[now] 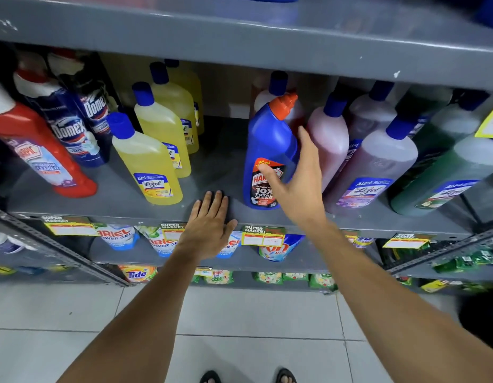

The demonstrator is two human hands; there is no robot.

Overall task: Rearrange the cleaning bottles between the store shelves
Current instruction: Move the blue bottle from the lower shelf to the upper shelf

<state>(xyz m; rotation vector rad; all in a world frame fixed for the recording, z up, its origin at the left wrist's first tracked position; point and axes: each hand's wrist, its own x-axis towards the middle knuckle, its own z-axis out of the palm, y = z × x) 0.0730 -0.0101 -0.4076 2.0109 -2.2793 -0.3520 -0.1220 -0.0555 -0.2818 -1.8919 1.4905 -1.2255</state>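
Note:
A blue Harpic bottle (267, 134) with an orange cap stands upright on the grey middle shelf (123, 194). My right hand (298, 183) wraps it from the right, with the thumb on the front label and the fingers behind its side. My left hand (209, 228) lies flat, palm down, on the shelf's front edge just left of the bottle and holds nothing. Left of the gap stands a row of yellow Lizol bottles (148, 158). To the right are a pink bottle (331, 139), a purple Lizol bottle (378, 164) and a green one (444, 175).
At the far left stand dark blue Domex bottles (71, 128) and a red Harpic bottle (40, 150). The upper grey shelf (240, 37) hangs low over the caps. Ariel pouches (118, 234) and Tide packs (137, 273) fill the lower shelves. White floor tiles lie below.

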